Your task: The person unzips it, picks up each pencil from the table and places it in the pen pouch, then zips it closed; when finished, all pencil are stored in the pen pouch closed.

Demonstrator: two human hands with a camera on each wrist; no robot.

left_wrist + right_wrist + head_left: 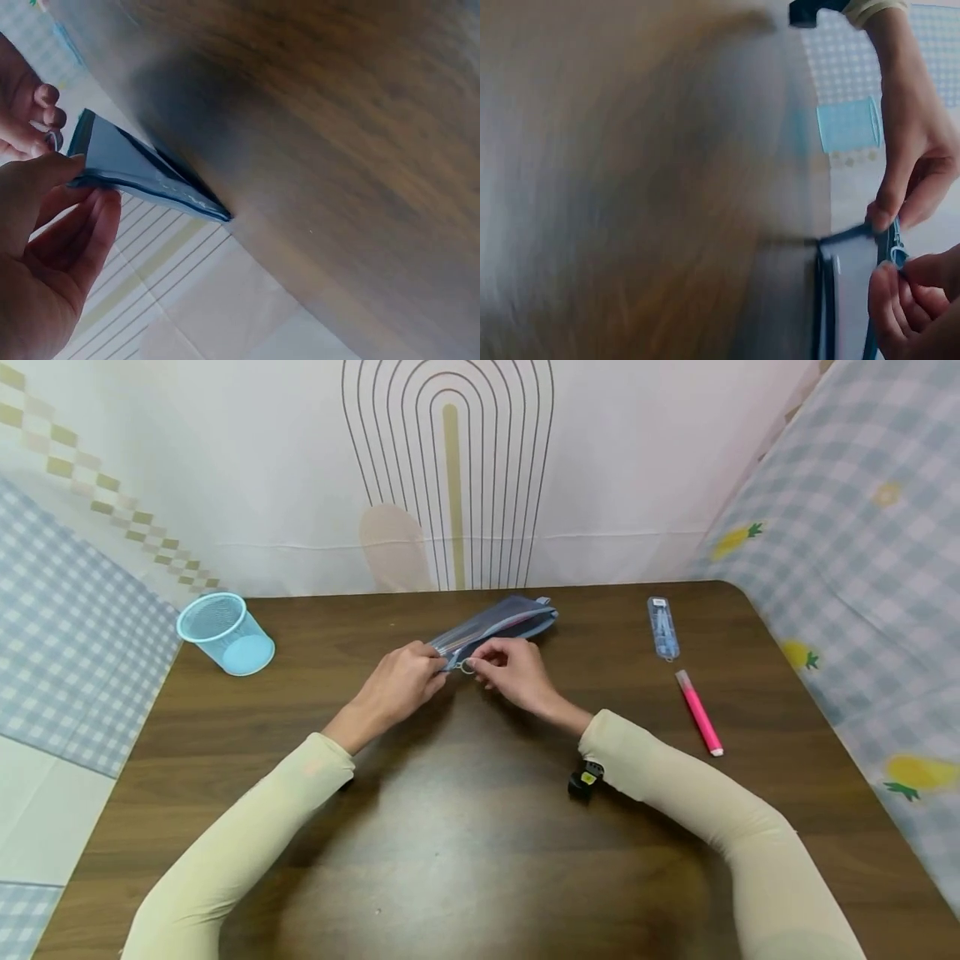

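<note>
A blue zippered pencil pouch lies slanted near the back of the table, its see-through side showing slim things inside. My left hand pinches the pouch's near left corner between thumb and fingers. Close beside it, my right hand pinches the ring-shaped zipper pull at that same end. In the left wrist view the pouch tapers away from the thumb. The ring shows between the right fingertips in the right wrist view.
A light blue mesh pen cup stands at the back left. To the right lie a small blue case and a pink highlighter. Patterned cloth hangs behind the brown wooden table.
</note>
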